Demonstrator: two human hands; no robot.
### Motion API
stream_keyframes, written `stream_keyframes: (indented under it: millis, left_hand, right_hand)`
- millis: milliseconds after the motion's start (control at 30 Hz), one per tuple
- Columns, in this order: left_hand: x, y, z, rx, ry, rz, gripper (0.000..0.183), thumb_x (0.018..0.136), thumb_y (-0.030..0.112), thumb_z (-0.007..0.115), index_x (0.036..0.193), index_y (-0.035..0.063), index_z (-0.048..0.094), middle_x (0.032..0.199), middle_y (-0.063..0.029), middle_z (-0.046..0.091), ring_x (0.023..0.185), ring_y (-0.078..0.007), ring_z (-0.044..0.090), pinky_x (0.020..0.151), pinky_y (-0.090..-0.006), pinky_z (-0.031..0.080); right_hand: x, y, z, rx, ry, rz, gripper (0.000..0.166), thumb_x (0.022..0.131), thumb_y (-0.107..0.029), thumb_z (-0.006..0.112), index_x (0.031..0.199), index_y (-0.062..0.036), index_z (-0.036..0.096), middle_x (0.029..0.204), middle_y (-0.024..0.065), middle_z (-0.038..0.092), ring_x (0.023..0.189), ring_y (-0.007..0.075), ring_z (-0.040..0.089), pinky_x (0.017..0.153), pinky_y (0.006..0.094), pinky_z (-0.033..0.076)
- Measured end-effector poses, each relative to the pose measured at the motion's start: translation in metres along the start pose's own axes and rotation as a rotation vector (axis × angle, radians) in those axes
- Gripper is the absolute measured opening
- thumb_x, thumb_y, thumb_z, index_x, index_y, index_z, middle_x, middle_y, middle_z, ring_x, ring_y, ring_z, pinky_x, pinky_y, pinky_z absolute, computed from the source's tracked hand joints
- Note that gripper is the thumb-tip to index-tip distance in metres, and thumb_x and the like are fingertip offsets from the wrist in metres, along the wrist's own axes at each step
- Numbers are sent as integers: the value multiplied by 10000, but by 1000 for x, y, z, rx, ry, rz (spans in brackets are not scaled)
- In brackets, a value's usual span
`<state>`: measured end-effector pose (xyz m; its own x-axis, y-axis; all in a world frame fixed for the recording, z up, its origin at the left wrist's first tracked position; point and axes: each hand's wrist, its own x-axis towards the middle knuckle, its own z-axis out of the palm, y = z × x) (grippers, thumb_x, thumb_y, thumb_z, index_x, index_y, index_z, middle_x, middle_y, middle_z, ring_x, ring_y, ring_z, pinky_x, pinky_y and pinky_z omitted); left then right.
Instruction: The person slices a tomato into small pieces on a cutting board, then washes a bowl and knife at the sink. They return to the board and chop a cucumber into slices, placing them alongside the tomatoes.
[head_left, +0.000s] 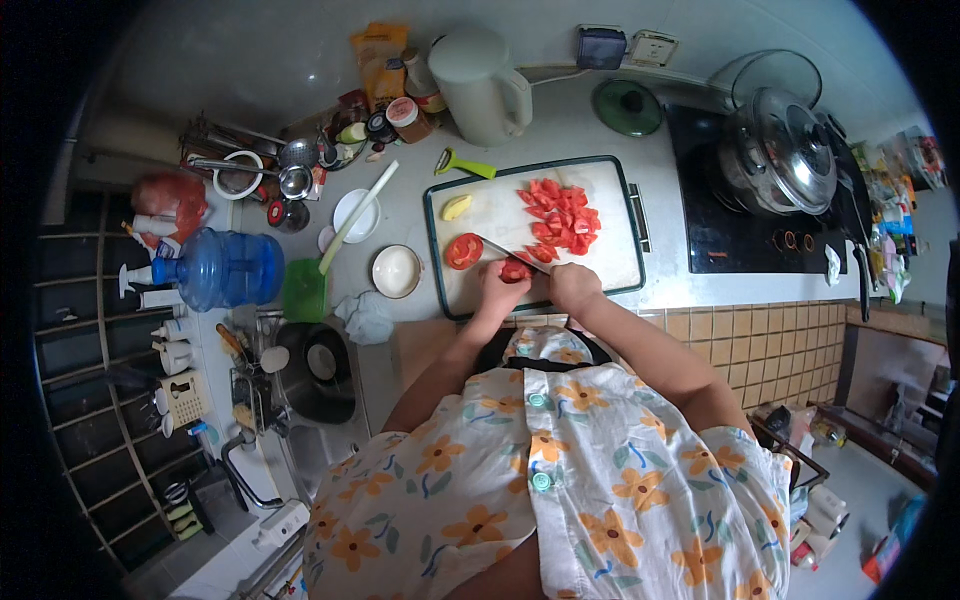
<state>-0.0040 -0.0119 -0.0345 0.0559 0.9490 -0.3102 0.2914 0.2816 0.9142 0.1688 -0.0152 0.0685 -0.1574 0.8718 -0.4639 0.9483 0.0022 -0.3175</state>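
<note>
My left hand (501, 289) holds a piece of tomato (514, 271) near the front edge of a white cutting board (480, 202) with a dark green rim. In my right hand (575, 288) is a kitchen knife (517, 255); its handle is hidden in the fist and its blade lies across beside the held piece. A tomato half (464, 251), cut face up, rests left of the blade. Chopped tomato (566, 217) is heaped on the board's right part. A peeled yellowish piece (456, 208), perhaps ginger, lies at the upper left of the board.
Behind the board are a green peeler (465, 163) and a pale pitcher (480, 90). A white bowl (397, 271), a scallion stalk (360, 217) across a small dish, a grey cloth (365, 316) and the sink (319, 375) lie left. At right, a lidded steel pot (780, 154) stands on the black cooktop (750, 251).
</note>
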Motion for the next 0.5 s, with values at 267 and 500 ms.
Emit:
stream_keyframes:
  millis: [267,500]
  left_hand:
    - [18,-29,-1,187,43,124,637,652,106,740,1246,17,527,1224,-221,519,1183,-362,474,1021,-439,381]
    - [-1,35,-11,250,134,137,370,669,181,803,949,-3,648,920,-182,648,887,-321,635,786,-411,499]
  right_hand:
    - [-9,39,-17,100,82,2,455,933,-428,511,780,-44,700,744,188,672,722,374,657,675,461,526]
    - [-38,19,-15,113,104,61,371,939,-347,515,807,-37,670,766,191,673,746,369,664,692,468,522]
